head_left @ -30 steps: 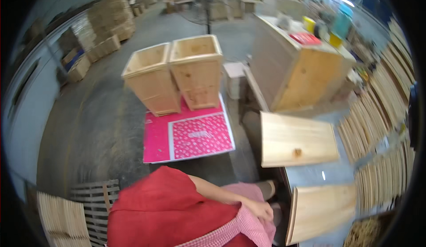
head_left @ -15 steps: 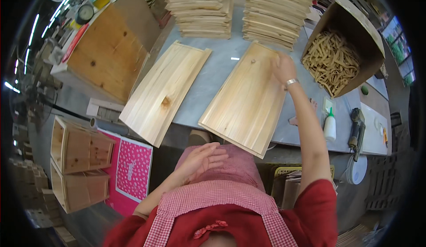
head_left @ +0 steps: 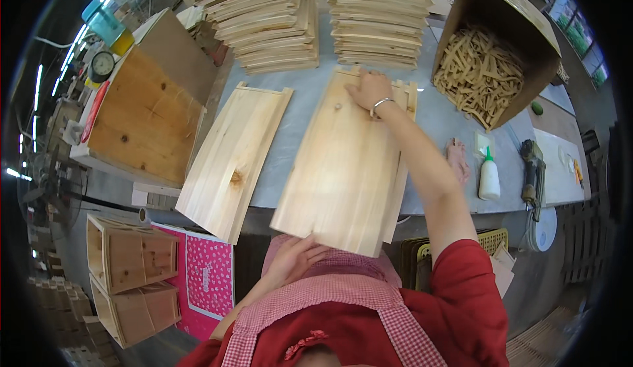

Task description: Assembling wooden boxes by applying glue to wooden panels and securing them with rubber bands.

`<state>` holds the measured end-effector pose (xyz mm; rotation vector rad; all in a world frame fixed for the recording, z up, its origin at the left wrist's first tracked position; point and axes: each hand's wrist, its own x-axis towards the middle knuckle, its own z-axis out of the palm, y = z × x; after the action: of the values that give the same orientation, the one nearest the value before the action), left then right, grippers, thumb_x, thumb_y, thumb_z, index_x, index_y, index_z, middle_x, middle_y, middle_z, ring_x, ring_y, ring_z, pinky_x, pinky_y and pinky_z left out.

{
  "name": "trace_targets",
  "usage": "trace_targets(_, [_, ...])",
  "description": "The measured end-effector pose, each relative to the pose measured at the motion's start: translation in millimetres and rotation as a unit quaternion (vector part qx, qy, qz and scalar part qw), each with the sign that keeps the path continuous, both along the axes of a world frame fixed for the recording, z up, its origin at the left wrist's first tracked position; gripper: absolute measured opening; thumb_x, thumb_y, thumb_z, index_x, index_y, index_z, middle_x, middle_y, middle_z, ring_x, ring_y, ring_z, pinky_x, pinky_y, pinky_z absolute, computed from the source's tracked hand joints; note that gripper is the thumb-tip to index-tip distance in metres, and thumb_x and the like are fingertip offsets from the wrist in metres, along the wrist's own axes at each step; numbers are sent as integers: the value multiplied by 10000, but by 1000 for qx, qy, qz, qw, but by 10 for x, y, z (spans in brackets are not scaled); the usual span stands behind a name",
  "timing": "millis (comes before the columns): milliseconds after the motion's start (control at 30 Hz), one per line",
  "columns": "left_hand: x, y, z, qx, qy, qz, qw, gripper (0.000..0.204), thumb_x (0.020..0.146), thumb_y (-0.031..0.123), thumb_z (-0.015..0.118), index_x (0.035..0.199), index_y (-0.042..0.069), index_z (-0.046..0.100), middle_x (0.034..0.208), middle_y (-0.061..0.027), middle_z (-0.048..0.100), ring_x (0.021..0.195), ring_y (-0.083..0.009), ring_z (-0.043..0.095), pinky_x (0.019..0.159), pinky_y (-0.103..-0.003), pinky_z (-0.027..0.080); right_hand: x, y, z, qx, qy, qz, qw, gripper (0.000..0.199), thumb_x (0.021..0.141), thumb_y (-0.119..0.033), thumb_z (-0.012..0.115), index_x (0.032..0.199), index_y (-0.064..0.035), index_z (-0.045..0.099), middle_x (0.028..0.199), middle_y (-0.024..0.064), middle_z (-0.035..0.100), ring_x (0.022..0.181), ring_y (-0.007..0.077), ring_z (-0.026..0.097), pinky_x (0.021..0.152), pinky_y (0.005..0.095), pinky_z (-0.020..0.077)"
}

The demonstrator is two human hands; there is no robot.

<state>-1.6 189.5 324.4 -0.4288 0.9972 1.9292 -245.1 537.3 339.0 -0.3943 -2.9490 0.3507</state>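
A light wooden panel [head_left: 330,169] with a small knot lies aslant before me, its near end jutting past the table edge. My right hand [head_left: 372,93] is closed over its far end, with a silver bracelet on the wrist. Under its right side shows a strip of another panel [head_left: 395,199]. My left hand [head_left: 293,259] is at the near edge of the top panel, fingers stretched out and fingertips at the wood; whether they press on it I cannot tell. To the left lies a separate panel [head_left: 231,162] with a brown knot.
Two tall stacks of panels, left [head_left: 264,24] and right [head_left: 376,21], stand at the back. At right are a carton [head_left: 547,30] of tan strips, a white glue bottle [head_left: 489,179] and a dark power tool [head_left: 529,169]. A wooden box [head_left: 145,116] stands at left.
The top panel has shifted left and toward me, baring part of the panel beneath. My right hand moved left with it, and my left hand came to its near edge. The view shifted too.
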Motion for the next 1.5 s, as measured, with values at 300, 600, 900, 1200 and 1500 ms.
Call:
trace_targets(300, [52, -110, 658, -172, 400, 213, 875, 430, 861, -33, 671, 1274, 9, 563, 1132, -145, 640, 991, -273, 647, 938, -398, 513, 411, -347, 355, -270, 403, 8, 874, 526, 885, -358, 668, 1250, 14, 594, 1160, 208, 664, 1108, 343, 618, 960, 422, 476])
trace_targets(600, [-534, 563, 648, -326, 847, -110, 406, 599, 729, 22, 672, 1320, 12, 573, 1356, -163, 588, 1279, -363, 546, 1039, -480, 450, 2200, -274, 929, -448, 573, -110, 677, 248, 1019, -157, 539, 1167, 27, 615, 1018, 122, 694, 860, 166, 681, 781, 284, 536])
trace_targets(900, [-254, 645, 202, -320, 838, -303, 320, 741, 770, 216, 750, 1425, 32, 458, 1482, -138, 458, 1425, -366, 353, 1103, -617, 311, 2786, -250, 1053, -453, 598, -142, 646, 256, 1038, -180, 502, 1129, 29, 619, 963, 102, 690, 772, 136, 646, 738, 262, 522])
trace_targets(1200, [95, 935, 750, 101, 314, -254, 909, 701, 886, 265, 742, 1428, -35, 416, 1403, -156, 523, 1293, -223, 514, 1085, -339, 409, 2347, -1363, 1149, -559, 548, 44, 620, 233, 1032, -164, 497, 1132, 19, 602, 902, 108, 674, 680, 127, 639, 652, 263, 538])
trace_targets(1500, [267, 882, 542, 194, 247, -244, 917, 842, 843, 353, 780, 1473, -2, 349, 1380, -188, 542, 1330, -279, 491, 1130, -428, 369, 2364, -1592, 950, -614, 469, 76, 630, 197, 1019, -130, 526, 1130, 12, 606, 901, 93, 677, 704, 113, 645, 657, 244, 530])
